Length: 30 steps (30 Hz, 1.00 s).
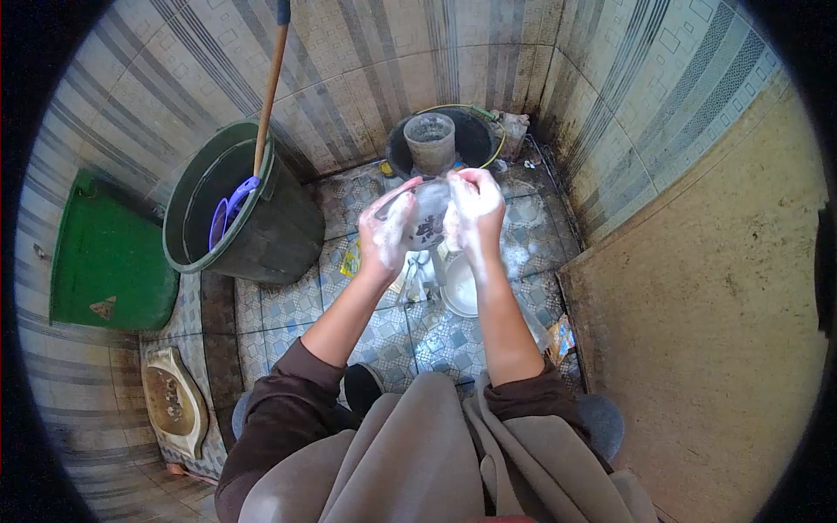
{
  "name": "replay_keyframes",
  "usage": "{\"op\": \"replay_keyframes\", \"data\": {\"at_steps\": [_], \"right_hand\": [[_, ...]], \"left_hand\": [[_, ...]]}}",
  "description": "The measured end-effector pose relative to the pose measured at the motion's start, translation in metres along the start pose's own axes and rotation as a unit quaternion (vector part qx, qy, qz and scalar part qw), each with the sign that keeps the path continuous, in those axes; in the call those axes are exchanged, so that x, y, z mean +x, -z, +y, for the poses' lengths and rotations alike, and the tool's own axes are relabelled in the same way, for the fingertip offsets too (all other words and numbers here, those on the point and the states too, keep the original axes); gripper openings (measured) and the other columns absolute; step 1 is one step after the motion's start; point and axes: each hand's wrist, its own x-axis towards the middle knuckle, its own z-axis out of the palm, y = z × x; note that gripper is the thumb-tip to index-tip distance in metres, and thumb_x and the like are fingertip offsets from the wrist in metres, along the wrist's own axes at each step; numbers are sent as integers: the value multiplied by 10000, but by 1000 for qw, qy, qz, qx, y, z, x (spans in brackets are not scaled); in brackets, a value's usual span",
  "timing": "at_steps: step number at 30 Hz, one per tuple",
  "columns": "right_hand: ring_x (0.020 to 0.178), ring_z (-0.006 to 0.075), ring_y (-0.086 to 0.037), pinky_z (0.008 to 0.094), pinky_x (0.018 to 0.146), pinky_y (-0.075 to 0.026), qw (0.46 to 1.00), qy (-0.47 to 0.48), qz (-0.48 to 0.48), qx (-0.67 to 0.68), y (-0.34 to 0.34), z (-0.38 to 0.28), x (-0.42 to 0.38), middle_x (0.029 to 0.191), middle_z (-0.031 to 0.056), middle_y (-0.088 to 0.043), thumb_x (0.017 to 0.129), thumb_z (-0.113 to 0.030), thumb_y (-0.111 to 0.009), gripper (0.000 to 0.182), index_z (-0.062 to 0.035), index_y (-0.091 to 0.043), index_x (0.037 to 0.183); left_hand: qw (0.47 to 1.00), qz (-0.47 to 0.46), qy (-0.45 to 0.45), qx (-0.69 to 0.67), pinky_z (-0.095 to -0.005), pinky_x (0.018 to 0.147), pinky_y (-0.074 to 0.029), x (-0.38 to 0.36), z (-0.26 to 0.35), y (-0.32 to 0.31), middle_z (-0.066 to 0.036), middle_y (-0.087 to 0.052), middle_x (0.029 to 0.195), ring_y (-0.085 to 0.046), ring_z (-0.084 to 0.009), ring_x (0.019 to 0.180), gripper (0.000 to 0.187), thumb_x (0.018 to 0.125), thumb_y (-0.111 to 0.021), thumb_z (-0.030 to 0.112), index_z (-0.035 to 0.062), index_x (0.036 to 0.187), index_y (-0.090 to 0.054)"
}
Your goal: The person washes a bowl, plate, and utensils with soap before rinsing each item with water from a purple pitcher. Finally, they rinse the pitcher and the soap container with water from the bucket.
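Note:
Between my hands is a soapy, see-through dish [427, 207] with a dark pattern on it, held up in front of me. My left hand [386, 225] grips its left edge, with foam over the fingers and wrist. At the opposite edge my right hand [476, 207] is closed on the dish, thickly covered in suds. Below them on the tiled floor sit a white bowl [462, 292] and some pale cutlery [420, 275], partly hidden by my hands and forearms.
A black basin [397, 144] with a grey tub [430, 145] in it stands by the far wall. At left are a large green bin [283, 235] with a wooden-handled mop, a green panel [109, 253] and a squat toilet [200, 405]. A board [697, 331] flanks the right.

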Motion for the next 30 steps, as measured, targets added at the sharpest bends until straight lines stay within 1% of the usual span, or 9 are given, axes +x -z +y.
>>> {"op": "replay_keyframes", "data": {"at_steps": [3, 4, 8, 14, 16, 25, 26, 28, 30], "right_hand": [[476, 90, -467, 222, 426, -366, 997, 36, -73, -2, 6, 3, 2, 645, 47, -528, 700, -103, -606, 153, 19, -547, 771], [404, 75, -447, 209, 356, -335, 992, -58, -97, 49, 8, -14, -2, 590, 50, -528, 712, -103, -592, 168, 34, -545, 798], [331, 62, -411, 202, 286, -290, 970, -170, -137, 105, 14, -30, -4, 576, 54, -526, 722, -99, -578, 178, 50, -533, 808], [319, 80, -421, 211, 283, -297, 985, -104, -106, 86, 11, -22, -6, 604, 69, -542, 714, -84, -563, 156, 49, -546, 793], [361, 95, -465, 223, 337, -350, 996, 69, -36, -41, 8, -16, -7, 588, 65, -543, 684, -67, -563, 110, 29, -574, 736], [405, 95, -501, 229, 389, -388, 967, 212, 19, -137, 4, -14, -10, 520, 66, -541, 669, -60, -555, 98, 18, -589, 716], [405, 95, -501, 229, 389, -388, 967, 212, 19, -137, 5, -17, -11, 520, 66, -541, 669, -60, -555, 98, 18, -589, 716], [421, 96, -509, 223, 411, -401, 993, 69, -27, -89, 8, -24, -13, 549, 66, -558, 669, -68, -564, 105, 22, -590, 717], [423, 92, -508, 220, 408, -398, 992, 83, -24, -88, 8, -20, -11, 553, 61, -559, 670, -70, -567, 105, 21, -591, 716]], "left_hand": [[998, -14, 14, -64, -232, 736, -400, 1, 2, -1, -92, -552, 926, -518, -128, 807, 288, 761, -521, 106, -38, 1010, -515], [998, -14, 15, -64, -232, 736, -400, 1, 1, 0, -92, -552, 926, -518, -128, 807, 288, 761, -521, 106, -38, 1010, -515], [994, -15, 31, -106, -223, 733, -399, 1, 1, -1, -81, -550, 912, -515, -119, 800, 294, 764, -521, 100, -38, 1023, -503], [997, -24, 27, -74, -197, 680, -391, -2, 2, -2, -56, -547, 887, -496, -87, 759, 294, 771, -514, 115, -33, 1025, -505], [998, -32, 19, -54, -189, 657, -386, -2, -1, -1, -47, -545, 875, -489, -78, 742, 296, 773, -511, 122, -31, 1026, -506], [1000, -5, 18, -17, -209, 674, -394, -5, -2, -6, -55, -549, 868, -487, -87, 750, 292, 766, -515, 139, -9, 1018, -525], [1000, -5, 6, -11, -216, 689, -395, -5, -3, -5, -62, -550, 879, -492, -94, 763, 292, 765, -514, 138, -11, 1015, -526], [1000, -7, -7, -5, -224, 704, -397, -5, -3, -5, -69, -551, 889, -496, -101, 776, 291, 764, -514, 137, -14, 1013, -526], [1000, -7, 3, 0, -227, 713, -398, -6, -2, -6, -75, -551, 905, -501, -110, 792, 285, 766, -511, 132, -16, 1009, -527]]}}
